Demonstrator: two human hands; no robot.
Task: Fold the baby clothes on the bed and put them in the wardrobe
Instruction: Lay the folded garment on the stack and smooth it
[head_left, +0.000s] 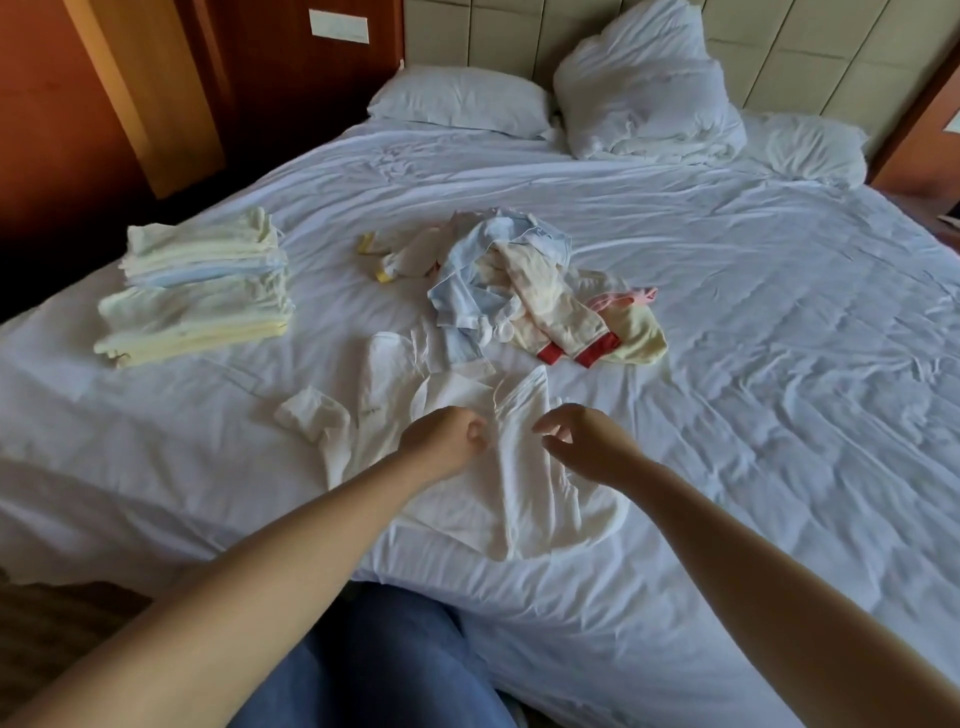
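My left hand (441, 441) is curled at the centre fold of the white baby garment (524, 493), which lies near the bed's (779, 364) front edge. I cannot tell if it pinches cloth. My right hand (587, 441) hovers loose, holding nothing. The unfolded pile (519, 296) lies beyond and the folded stack (197, 291) sits near the left edge. Open sheet stretches right.

The left hand (441, 436) hides its own fingertips, and print (370, 410) on the white garment (519, 493) is unreadable

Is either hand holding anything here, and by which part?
Right hand holds nothing, hovering over the white garment. Left hand: fingers curled at its front edge; a pinch cannot be told.
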